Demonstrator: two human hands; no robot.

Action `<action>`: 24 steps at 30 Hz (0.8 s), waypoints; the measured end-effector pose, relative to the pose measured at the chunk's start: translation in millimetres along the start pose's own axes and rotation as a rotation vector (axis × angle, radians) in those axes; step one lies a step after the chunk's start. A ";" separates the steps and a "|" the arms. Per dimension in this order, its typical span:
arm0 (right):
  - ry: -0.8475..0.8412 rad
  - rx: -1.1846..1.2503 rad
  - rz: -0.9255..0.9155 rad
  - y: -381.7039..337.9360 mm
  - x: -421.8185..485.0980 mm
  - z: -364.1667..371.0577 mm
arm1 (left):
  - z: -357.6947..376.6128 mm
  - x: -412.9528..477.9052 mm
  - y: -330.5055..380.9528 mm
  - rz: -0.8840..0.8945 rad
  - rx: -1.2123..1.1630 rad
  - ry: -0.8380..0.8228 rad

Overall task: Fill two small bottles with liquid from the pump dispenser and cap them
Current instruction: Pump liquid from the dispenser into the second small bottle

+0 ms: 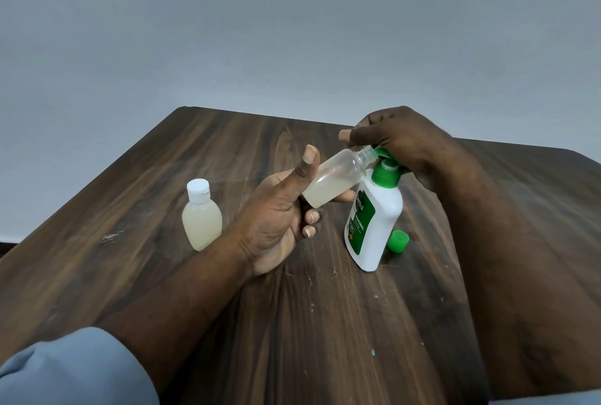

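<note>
My left hand (276, 216) holds a small clear bottle (335, 181) tilted on its side, uncapped, partly filled with pale liquid, its neck against the pump nozzle. My right hand (400, 141) rests on top of the green pump head (385, 173) of the white dispenser (374, 225), fingers curled over it. A second small bottle (201, 219), full of pale liquid and closed with a white cap, stands upright to the left. A loose green cap (398, 241) lies on the table just right of the dispenser.
Everything sits on a dark wooden table (292, 323) whose far edge meets a plain grey wall. A grey sleeve shows at the bottom left corner.
</note>
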State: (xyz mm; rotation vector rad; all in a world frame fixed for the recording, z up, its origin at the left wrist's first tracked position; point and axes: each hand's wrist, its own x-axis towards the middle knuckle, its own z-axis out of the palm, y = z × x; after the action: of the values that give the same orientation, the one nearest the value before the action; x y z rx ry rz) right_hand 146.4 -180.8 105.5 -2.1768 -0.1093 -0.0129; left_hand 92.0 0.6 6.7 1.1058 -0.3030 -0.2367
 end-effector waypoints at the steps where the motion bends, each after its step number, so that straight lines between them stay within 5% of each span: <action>1: 0.008 0.001 -0.002 -0.4 -0.1 -1.2 | -0.3 0.0 -0.1 0.001 -0.003 -0.003; 24: 0.029 -0.016 -0.034 -5.0 -5.0 -2.9 | 0.0 0.6 0.9 0.000 -0.036 -0.006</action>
State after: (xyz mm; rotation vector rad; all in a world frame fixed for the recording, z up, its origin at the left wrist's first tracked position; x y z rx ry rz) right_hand 141.1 -180.7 111.0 -2.1895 -0.1295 -0.0647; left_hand 92.6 0.8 7.6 1.0700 -0.3032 -0.2447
